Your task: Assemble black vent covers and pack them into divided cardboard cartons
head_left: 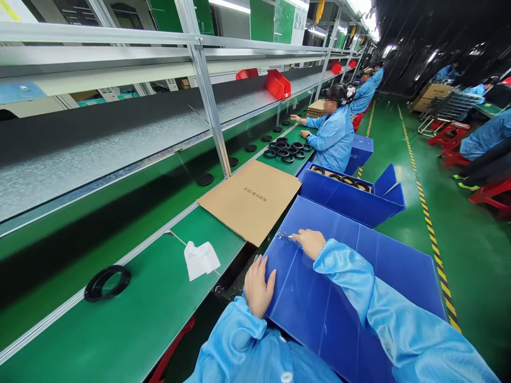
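A large blue corrugated-plastic box (379,255) with its lid flaps closed stands before me, right of the green bench. My left hand (258,287) lies on its near left edge, fingers stretched out and thumb apart, gripping nothing. Over the top of the box, my right hand (311,243) is closed on a small crinkled piece of clear, shiny material (288,237), perhaps plastic film. A brown cardboard sheet (251,199) with printed characters rests on the bench beyond my left hand.
On the green bench (131,330) are a black ring (107,283) and a white paper (202,260). Farther along are many black rings (285,150), round black pieces (205,179), and an open blue box (343,194) holding rings. A co-worker (331,133) sits beyond. Metal posts (207,90) line the left.
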Demonstrator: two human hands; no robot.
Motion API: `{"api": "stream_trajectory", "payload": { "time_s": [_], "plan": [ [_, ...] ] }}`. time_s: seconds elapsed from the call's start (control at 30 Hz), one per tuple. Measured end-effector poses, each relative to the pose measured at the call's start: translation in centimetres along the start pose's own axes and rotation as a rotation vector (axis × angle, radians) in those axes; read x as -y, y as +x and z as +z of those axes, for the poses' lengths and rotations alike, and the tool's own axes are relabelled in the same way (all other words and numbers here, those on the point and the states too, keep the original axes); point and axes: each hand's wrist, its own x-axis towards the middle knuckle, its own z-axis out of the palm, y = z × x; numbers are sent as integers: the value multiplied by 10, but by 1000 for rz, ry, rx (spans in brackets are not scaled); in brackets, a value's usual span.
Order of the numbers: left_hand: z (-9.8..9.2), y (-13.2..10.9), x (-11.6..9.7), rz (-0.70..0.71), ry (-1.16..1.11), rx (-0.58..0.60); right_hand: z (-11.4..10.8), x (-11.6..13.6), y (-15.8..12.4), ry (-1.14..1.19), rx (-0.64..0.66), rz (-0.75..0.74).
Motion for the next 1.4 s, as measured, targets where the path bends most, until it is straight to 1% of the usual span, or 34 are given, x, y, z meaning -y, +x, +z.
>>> {"api": "stream_trajectory", "payload": {
  "time_s": [0.13, 0.27, 0.47, 0.57, 0.67, 0.77, 0.83, 0.97, 1.07, 1.13, 1.23, 1.3, 1.4],
  "plan": [
    [0, 0, -2, -8, -3, 3, -2, -7, 7, 12, 14, -5],
    [2, -1, -3, -26, -2, 8, 1, -15, 12, 24, 25, -21],
    [1, 0, -4, -21, 14, 7, 5, -14, 12, 18, 10, -34],
    [-1, 0, -5, -12, 9, -4, 3, -15, 12, 10, 1, -49],
    [-2, 1, -3, -7, 1, -4, -1, -21, 9, 2, 12, -63],
    [0, 2, 1, -1, -3, 0, -2, -38, -2, -3, 53, -56],
    [1, 2, 3, 4, -6, -3, 2, -54, -14, -5, 86, -40],
    [3, 3, 6, 11, -1, -19, 24, -86, -47, 1, 123, 5],
    [4, 5, 5, 7, 17, -19, 42, -95, -63, 43, 90, 31],
    [4, 6, 4, 8, 31, -17, 45, -88, -62, 80, 5, 53],
    [3, 6, 2, 11, 47, -18, 37, -59, -41, 132, -136, 50],
    [2, 6, 1, 11, 53, -14, 26, -35, -20, 136, -149, 24],
    [0, 4, 0, 11, 53, -8, 15, -9, 3, 111, -107, -6]
  ]
}}
